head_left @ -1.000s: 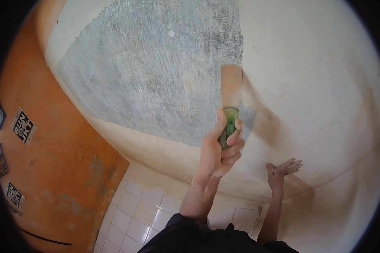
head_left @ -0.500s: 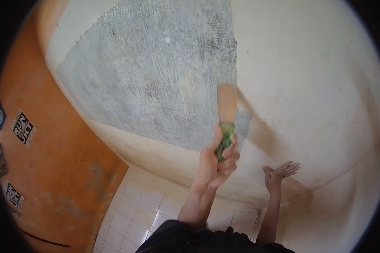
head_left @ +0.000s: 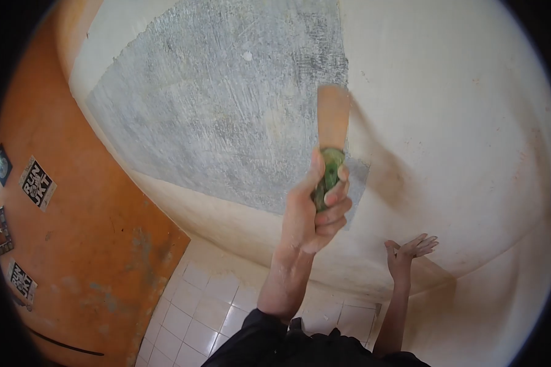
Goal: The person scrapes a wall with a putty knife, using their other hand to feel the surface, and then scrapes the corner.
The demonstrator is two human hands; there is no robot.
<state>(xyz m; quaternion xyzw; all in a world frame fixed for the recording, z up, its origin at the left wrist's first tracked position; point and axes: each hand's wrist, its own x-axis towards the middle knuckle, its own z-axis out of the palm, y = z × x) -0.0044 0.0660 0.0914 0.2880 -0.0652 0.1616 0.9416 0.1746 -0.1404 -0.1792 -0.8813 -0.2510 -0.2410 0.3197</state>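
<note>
My left hand (head_left: 317, 211) is wrapped around the green handle of a scraper (head_left: 333, 116), with the palm side towards me and the thumb along the handle. Its broad blade points up the wall and overlaps the right border of a rough grey patch (head_left: 226, 110), where the pale coating (head_left: 434, 104) begins. The blade's top edge is slightly blurred. Lower right, my right hand (head_left: 409, 249) rests at the pale wall with fingers stretched out and thumb apart, holding nothing.
An orange surface (head_left: 92, 244) with black-and-white stickers (head_left: 38, 183) adjoins the wall on the left. White floor tiles (head_left: 196, 306) lie below. A small white spot (head_left: 247, 56) marks the grey patch. Dark shadows fall on the wall right of the scraper.
My left hand has pushed the scraper upward along the grey patch's right border. My right hand has stayed at nearly the same spot.
</note>
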